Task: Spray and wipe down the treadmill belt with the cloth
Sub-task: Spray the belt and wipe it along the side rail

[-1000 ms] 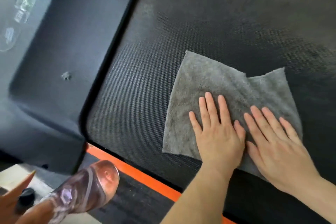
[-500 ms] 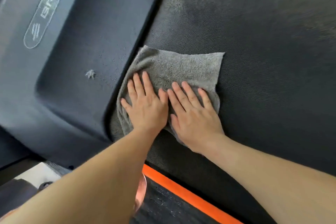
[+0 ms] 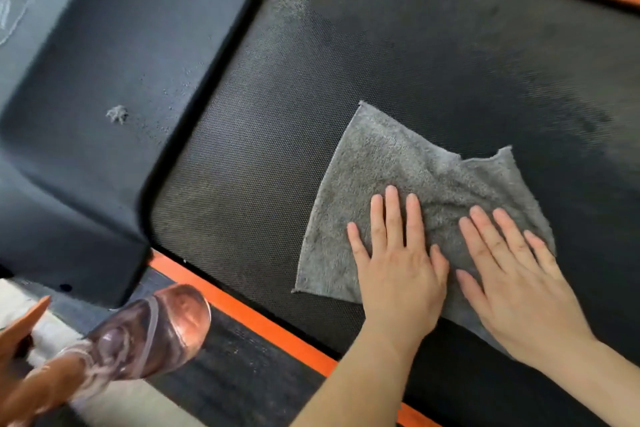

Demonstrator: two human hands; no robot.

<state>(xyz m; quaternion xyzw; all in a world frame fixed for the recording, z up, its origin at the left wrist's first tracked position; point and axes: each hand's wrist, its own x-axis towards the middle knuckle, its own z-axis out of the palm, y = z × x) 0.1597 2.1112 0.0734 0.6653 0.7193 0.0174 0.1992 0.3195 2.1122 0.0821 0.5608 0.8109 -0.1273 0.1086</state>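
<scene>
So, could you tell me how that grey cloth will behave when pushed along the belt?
The grey terry cloth is probably floppy: its far edge lies rumpled. On the textured black treadmill belt it likely drags and bunches, which may be why the left hand and right hand both press it flat.

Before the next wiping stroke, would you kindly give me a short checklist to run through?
1. Left hand and right hand flat on the cloth: ok.
2. Cloth wholly on the belt: ok.
3. Cloth free of folds: not ok, far edge puckered.
4. Belt wet with spray: cannot tell.
5. Shoe off the belt: ok.
6. Cover free of lint: not ok, a clump lies there.
</scene>
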